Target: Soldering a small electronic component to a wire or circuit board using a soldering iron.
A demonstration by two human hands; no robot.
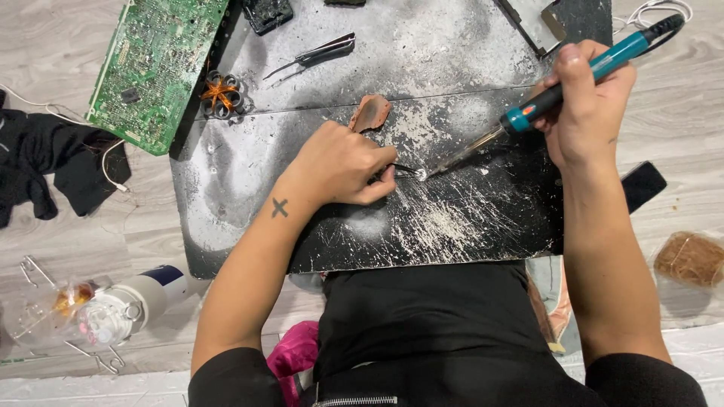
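Person sits w/ a scratched black work board (452,226) across the lap. Left hand (343,166), near the board's centre, has thumb & forefinger clenched on a small dark wire piece (403,170) whose free end sticks out to the right of the fingertips. Right hand (584,105), at the board's right edge, is wrapped round a teal-and-black soldering iron (562,87). The iron's long axis slants down-left from that hand, metal tip right at the wire's end, approx touching; can't tell for sure. Left hand is the nearer one to the joint.

Elsewhere on the board: brown putty-like lump (369,113) just above the left hand, steel tweezers (320,53) toward the top edge, orange copper-wound coil cluster (220,94) at top-left. Green circuit board (154,64) overhangs that corner.
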